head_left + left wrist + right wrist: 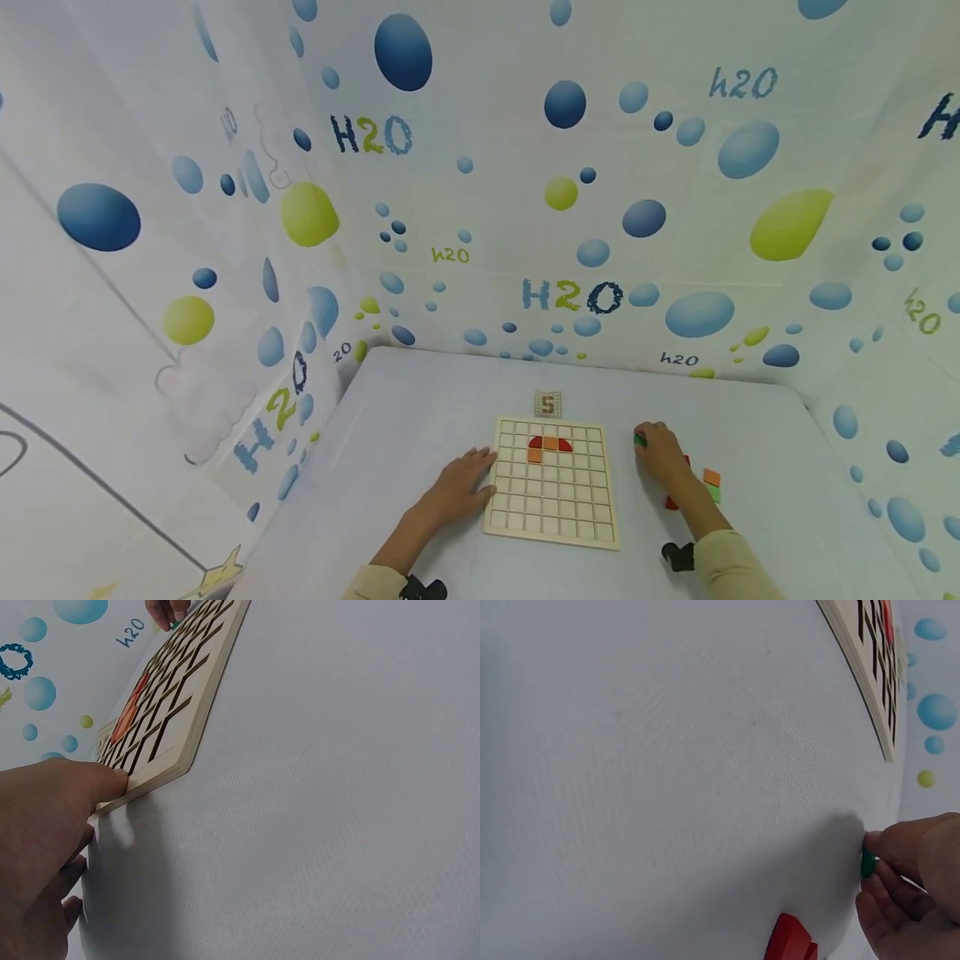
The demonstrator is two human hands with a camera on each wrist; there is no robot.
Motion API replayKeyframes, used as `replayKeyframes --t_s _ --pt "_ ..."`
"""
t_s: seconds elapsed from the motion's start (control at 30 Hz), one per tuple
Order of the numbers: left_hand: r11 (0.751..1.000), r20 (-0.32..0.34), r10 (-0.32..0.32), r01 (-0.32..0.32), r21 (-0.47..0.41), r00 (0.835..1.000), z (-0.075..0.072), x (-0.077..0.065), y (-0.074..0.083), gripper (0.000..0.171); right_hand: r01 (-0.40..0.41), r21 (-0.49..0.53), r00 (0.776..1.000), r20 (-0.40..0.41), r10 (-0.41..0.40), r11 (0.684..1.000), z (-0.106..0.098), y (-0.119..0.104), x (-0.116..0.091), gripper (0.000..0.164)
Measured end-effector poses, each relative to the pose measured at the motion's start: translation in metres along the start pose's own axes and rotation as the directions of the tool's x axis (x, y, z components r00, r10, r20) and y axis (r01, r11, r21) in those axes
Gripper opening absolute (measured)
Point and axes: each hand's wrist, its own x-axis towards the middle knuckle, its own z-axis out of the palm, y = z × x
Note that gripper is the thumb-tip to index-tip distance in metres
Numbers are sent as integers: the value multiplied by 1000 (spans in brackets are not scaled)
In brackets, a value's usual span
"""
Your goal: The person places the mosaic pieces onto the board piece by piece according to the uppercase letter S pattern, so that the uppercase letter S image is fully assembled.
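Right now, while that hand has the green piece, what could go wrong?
The right hand pinches the green piece, so it might slip. The left hand touches the board; a push could jolt the orange and red pieces on it. The right arm is close to loose pieces and might knock them.

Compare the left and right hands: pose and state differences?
Contact: the left hand touches the left edge of the wooden grid board; the right hand is off the board, to its right.

Grip: the left hand's fingers reach out toward the board, while the right hand pinches a small green piece.

Shared: both are bare, with pale sleeves behind them.
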Motion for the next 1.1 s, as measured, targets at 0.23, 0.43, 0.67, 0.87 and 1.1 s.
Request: replayKeyframes --t_s 0.23,0.43,0.67,0.87,1.1 --pt "1000 -4 -9 9 -5 1000 -2 -1 2 63 49 14 998 43 -49 999 6 -1 0 23" --pt "1000 -14 -2 2 5 1000 -2 -2 3 62 69 57 994 76 -73 996 12 -12 -2 26" --pt "1000 -6 0 0 2 1000 -2 -2 2 62 102 91 991 74 -109 991 22 -45 -7 25" --pt "1000 7 -7 7 3 1000 -2 0 1 62 178 198 974 106 -202 964 37 -87 -19 27" --pt "1000 17 -13 13 -9 1000 -1 2 0 63 287 267 931 150 -334 920 67 -114 -25 14"
